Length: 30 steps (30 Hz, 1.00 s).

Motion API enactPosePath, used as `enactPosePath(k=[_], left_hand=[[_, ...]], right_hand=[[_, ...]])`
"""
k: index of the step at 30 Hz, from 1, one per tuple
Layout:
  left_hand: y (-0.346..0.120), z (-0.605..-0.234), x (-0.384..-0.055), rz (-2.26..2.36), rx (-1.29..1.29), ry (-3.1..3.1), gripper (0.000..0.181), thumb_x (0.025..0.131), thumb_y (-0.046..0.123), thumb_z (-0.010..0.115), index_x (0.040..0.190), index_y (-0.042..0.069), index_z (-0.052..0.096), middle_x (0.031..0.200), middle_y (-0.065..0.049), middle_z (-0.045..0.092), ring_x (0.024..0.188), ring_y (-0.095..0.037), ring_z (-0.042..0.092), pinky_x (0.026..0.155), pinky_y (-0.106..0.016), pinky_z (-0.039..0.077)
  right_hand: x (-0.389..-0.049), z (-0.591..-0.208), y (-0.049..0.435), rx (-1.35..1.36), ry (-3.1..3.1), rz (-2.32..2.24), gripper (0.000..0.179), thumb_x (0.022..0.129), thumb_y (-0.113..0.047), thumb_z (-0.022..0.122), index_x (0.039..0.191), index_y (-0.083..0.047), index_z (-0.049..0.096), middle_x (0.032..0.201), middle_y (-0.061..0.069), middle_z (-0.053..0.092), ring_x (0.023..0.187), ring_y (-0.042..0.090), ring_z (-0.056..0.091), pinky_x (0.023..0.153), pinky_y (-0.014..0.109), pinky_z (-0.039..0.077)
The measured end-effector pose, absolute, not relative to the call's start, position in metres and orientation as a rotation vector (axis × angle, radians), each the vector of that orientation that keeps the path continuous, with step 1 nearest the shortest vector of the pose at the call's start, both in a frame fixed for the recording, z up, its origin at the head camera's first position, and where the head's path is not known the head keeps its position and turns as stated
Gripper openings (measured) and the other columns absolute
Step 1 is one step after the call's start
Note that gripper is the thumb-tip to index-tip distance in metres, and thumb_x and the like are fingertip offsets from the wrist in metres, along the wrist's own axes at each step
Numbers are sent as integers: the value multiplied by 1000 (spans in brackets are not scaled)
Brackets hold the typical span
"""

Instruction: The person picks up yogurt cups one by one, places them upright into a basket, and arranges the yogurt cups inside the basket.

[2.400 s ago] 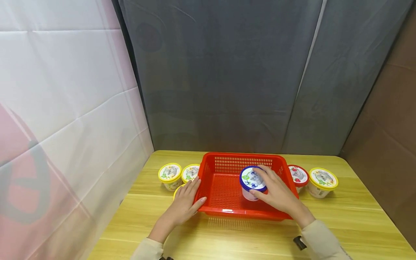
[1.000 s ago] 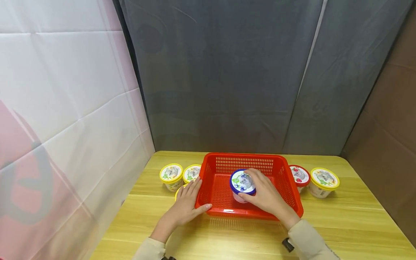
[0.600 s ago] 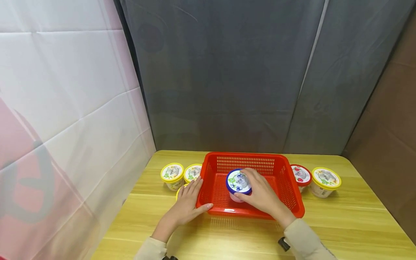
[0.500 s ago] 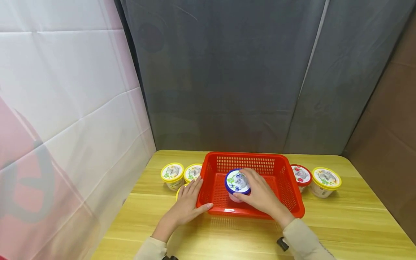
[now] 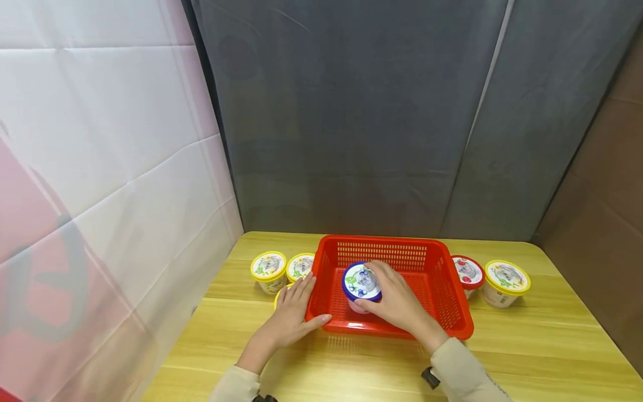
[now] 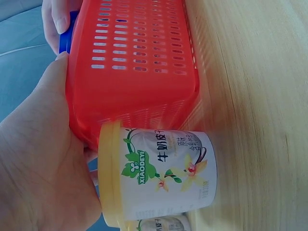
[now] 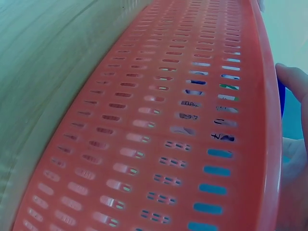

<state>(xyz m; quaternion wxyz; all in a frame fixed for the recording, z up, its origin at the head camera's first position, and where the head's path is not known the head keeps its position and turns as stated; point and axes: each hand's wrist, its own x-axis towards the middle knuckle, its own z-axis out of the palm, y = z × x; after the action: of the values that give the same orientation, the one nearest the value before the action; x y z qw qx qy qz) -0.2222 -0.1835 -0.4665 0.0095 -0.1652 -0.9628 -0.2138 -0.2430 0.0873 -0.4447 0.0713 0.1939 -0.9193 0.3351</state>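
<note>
My right hand (image 5: 394, 298) grips a blue-lidded tub (image 5: 361, 280) by its lid, with blueberries printed on top. The tub is upright inside a red plastic basket (image 5: 427, 285), left of its middle; whether it touches the basket floor cannot be told. My left hand (image 5: 288, 318) rests on the basket's left rim, fingers fairly straight and thumb along the near corner. Below that hand, in the left wrist view, a yellow-lidded tub (image 6: 163, 173) with flowers on its label stands close to the basket wall. The right wrist view shows mostly the slotted basket side (image 7: 159, 120).
Two more yellow-lidded tubs stand left of the basket, one of them at the far left (image 5: 268, 271). Right of it are a red-lidded tub (image 5: 468, 273) and another yellow-lidded tub (image 5: 504, 282). Grey cloth (image 5: 341, 123) hangs behind the wooden table (image 5: 351, 374).
My right hand has moved left inside the basket with the blue-lidded tub in its grip. The left hand stays on the rim; the whole scene has shifted slightly right in the head view.
</note>
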Motion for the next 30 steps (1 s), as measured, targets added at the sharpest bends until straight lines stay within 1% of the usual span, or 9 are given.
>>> enactPosePath(k=[12, 20, 27, 30], left_hand=[[-183, -465, -222, -673, -518, -3004, 98, 87, 71, 53, 159, 12, 20, 168, -4, 15, 154, -35, 16, 123, -65, 9], [-184, -466, -222, -672, -520, -3002, 99, 87, 72, 52, 159, 12, 20, 168, -3, 16, 154, -35, 17, 123, -64, 10], [-184, -466, -221, -666, -523, -3000, 99, 88, 72, 50, 159, 12, 19, 168, -4, 16, 154, -35, 18, 123, -63, 11], [-184, -466, -221, -660, -527, -3003, 99, 88, 72, 50, 159, 12, 19, 168, -4, 16, 154, -35, 17, 123, -63, 11]], right_hand=[[-243, -445, 85, 583, -2765, 1012, 88, 76, -47, 82, 149, -26, 37, 154, 4, 40, 136, 32, 45, 106, 59, 45], [-242, -446, 80, 565, -2755, 1026, 90, 74, -46, 84, 149, -27, 37, 155, 0, 40, 136, 29, 45, 107, 58, 45], [-242, -447, 75, 576, -2752, 1025, 91, 74, -46, 83, 150, -24, 38, 155, 1, 40, 136, 30, 46, 108, 57, 45], [-241, -446, 74, 573, -2766, 1033, 90, 74, -46, 83, 149, -26, 38, 155, 0, 40, 136, 30, 46, 107, 57, 45]])
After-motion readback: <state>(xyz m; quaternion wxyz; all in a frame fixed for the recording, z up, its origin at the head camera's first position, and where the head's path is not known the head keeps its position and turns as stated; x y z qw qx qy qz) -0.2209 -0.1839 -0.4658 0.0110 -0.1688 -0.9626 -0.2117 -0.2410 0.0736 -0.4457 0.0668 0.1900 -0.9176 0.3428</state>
